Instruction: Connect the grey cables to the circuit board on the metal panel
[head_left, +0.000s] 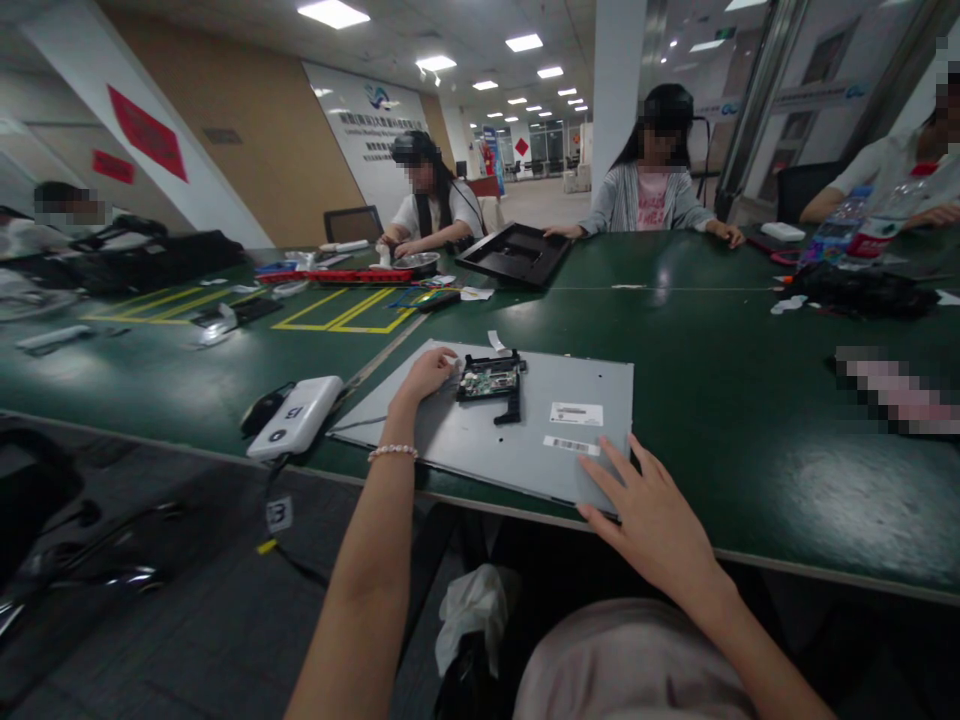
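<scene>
A flat grey metal panel (442, 445), like the back of a display, lies on the green table in front of me. On it sits a green circuit board (489, 381) in a black plastic bracket (510, 408). My left hand (427, 376) is at the board's left edge, fingers bent together in a pinch; a small whitish bit shows at the fingertips, too small to name. My right hand (652, 505) rests with spread fingers over the panel's near right corner, beside two white labels (576, 414). A white strip (496, 342) sticks up behind the bracket.
A white power bank (296, 418) with a cable stands left of the panel. Across the table (720, 400), a co-worker's hand (564, 231) touches a black frame (517, 255). Bottles (881, 225) and a black bundle (862, 290) are at right; tools and scraps lie at left.
</scene>
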